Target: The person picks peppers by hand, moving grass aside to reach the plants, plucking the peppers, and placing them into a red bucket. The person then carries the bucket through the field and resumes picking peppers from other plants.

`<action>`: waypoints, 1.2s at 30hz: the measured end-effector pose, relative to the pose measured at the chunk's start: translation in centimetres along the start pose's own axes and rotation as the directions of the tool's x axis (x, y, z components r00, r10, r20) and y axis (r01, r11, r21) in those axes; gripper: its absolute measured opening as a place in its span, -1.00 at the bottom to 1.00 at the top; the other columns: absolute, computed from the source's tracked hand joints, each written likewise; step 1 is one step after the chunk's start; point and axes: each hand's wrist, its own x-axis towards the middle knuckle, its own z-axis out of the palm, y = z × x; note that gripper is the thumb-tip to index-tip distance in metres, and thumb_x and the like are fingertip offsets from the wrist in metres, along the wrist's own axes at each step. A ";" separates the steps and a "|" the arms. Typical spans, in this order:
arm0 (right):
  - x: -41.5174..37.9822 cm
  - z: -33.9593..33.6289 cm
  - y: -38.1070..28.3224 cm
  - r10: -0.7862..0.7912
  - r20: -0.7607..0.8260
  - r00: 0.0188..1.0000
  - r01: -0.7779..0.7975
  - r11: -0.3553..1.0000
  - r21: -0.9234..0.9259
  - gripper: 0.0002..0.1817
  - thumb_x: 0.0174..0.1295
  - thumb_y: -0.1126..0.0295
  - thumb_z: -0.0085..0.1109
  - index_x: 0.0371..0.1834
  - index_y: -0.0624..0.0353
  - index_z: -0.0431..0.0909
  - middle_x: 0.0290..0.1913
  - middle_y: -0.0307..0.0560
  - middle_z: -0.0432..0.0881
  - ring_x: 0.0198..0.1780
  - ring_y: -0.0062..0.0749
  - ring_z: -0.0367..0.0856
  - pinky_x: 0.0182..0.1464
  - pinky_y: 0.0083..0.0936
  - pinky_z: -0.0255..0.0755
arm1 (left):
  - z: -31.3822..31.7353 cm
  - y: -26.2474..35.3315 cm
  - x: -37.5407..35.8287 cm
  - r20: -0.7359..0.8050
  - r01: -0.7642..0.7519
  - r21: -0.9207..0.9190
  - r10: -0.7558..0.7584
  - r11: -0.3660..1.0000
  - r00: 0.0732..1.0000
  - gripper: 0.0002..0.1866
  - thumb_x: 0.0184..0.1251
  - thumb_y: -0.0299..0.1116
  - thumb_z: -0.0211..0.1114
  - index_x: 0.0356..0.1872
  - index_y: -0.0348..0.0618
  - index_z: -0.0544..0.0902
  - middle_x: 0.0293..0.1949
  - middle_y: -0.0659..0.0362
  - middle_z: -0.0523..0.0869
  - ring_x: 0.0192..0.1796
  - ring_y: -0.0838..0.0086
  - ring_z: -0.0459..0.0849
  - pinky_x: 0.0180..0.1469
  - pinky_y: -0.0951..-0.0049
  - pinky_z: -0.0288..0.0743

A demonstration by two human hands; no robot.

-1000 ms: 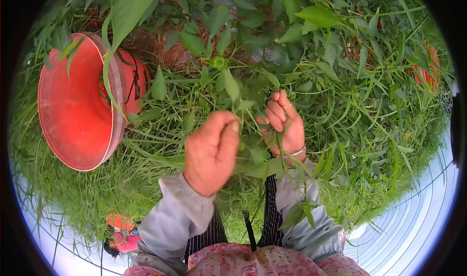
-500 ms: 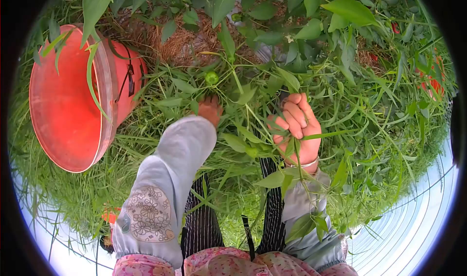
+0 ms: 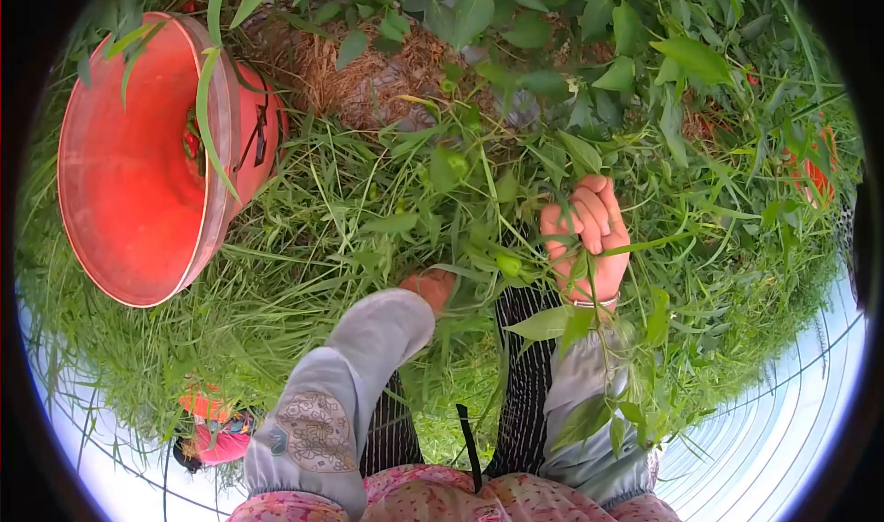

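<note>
At three o'clock in my head view, the right hand [image 3: 589,227] faced palm up, its fingers curled closed on a leafy stem [image 3: 590,278]. The left hand [image 3: 431,288] reached into the grass [image 3: 304,287] near six o'clock; I could not tell its finger state. A green pepper [image 3: 507,264] hung between the hands. The red bucket [image 3: 129,191] sat at ten o'clock, a co-worker [image 3: 219,435] at eight.
</note>
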 end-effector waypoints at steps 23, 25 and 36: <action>-0.6 0.2 -1.5 -0.029 -0.121 0.992 0.015 0.993 -0.115 -0.78 0.42 0.23 -0.17 -0.25 0.08 0.43 -0.70 -0.48 0.15 -0.75 -0.71 -0.02 -0.35 -0.64 0.15 | -16.2 -2.4 -15.4 -0.810 -0.449 -0.541 -0.297 0.711 0.505 -0.89 0.29 -0.49 0.07 -0.24 -0.27 0.53 -0.31 0.15 0.61 -0.30 0.54 0.53 -0.25 0.48 0.47; -0.8 -0.1 -1.6 -0.024 -0.132 0.991 0.005 0.990 -0.141 -0.79 0.43 0.22 -0.17 -0.25 0.06 0.42 -0.70 -0.49 0.14 -0.75 -0.70 -0.03 -0.32 -0.62 0.22 | -20.1 -1.3 -14.9 -0.829 -0.519 -0.559 -0.424 0.647 0.364 -0.85 0.29 -0.46 0.08 -0.17 -0.28 0.52 -0.37 0.23 0.59 -0.34 0.58 0.52 -0.30 0.56 0.44; -0.9 -0.2 -2.3 -0.005 -0.220 0.975 -0.050 0.969 -0.243 -0.78 0.42 0.19 -0.16 -0.25 0.06 0.41 -0.69 -0.49 0.12 -0.73 -0.74 0.02 -0.49 -0.66 0.13 | -18.9 -11.0 10.8 -0.625 -0.626 -0.761 -0.063 -0.168 0.778 -0.75 0.17 -0.32 0.21 -0.16 -0.19 0.62 -0.46 0.15 0.64 -0.45 0.41 0.59 -0.42 0.43 0.43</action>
